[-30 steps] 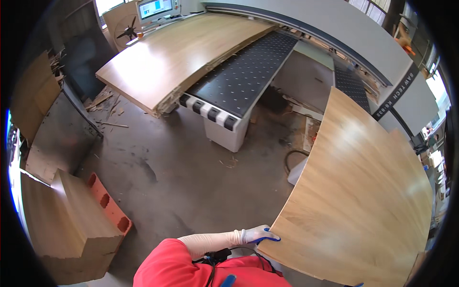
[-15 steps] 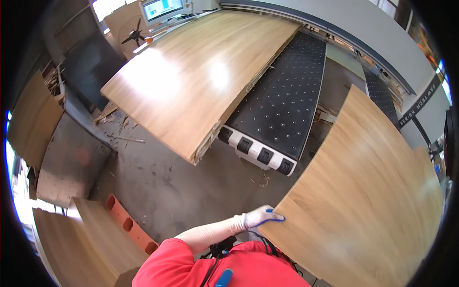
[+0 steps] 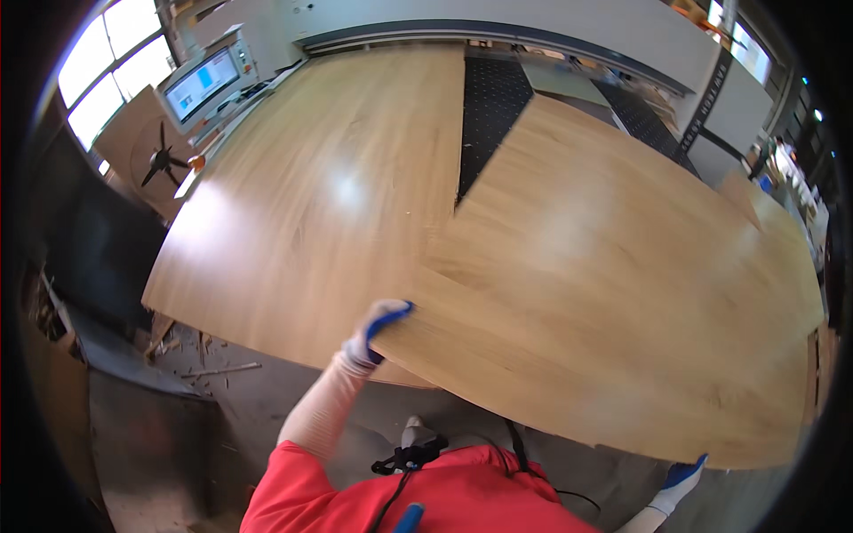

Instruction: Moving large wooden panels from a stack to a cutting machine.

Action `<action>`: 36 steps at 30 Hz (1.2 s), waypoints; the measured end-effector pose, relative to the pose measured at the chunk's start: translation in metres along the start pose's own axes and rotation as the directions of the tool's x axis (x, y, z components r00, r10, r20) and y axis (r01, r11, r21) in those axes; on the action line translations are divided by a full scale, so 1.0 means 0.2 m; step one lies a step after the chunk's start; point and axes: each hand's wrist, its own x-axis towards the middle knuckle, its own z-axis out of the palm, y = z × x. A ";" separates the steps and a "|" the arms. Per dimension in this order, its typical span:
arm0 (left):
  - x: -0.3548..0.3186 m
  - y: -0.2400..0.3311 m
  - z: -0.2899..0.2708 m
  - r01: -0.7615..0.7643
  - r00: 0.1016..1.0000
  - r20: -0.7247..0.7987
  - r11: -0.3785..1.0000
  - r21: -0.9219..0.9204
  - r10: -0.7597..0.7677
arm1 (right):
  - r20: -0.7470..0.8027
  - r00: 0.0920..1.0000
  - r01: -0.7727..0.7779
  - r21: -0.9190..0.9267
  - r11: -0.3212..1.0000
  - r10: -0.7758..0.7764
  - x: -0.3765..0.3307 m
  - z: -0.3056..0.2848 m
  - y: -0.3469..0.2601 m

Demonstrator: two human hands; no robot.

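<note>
A large wood-grain board [image 3: 586,293] is held in front of me by its near edge. My left hand [image 3: 378,327], in a white and blue glove, grips its near left corner, thumb on top. At the board's near right edge my right hand [image 3: 682,477], gloved the same way, is closed on it with the fingertips over the rim. The board's left part overlaps another wood-grain board [image 3: 293,204], which lies on the machine table. Whether the two boards touch cannot be made out. The fingers under the board are hidden.
Between the boards shows a black studded table strip [image 3: 489,107]. A grey machine beam [image 3: 498,27] crosses the back. A monitor [image 3: 203,84] and a black star-shaped handle [image 3: 162,162] stand at left. Wood scraps [image 3: 209,355] litter the floor; a dark metal panel [image 3: 151,444] is near left.
The held board has swung left and forward, from beside the machine table to over it and the other board. My left hand moved with it. My right hand has come into view.
</note>
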 end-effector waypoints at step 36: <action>-0.32 0.19 2.34 0.095 0.874 0.040 0.250 0.964 -0.484 | -0.369 0.889 -0.373 -0.245 0.895 0.270 -0.72 -2.50 -0.03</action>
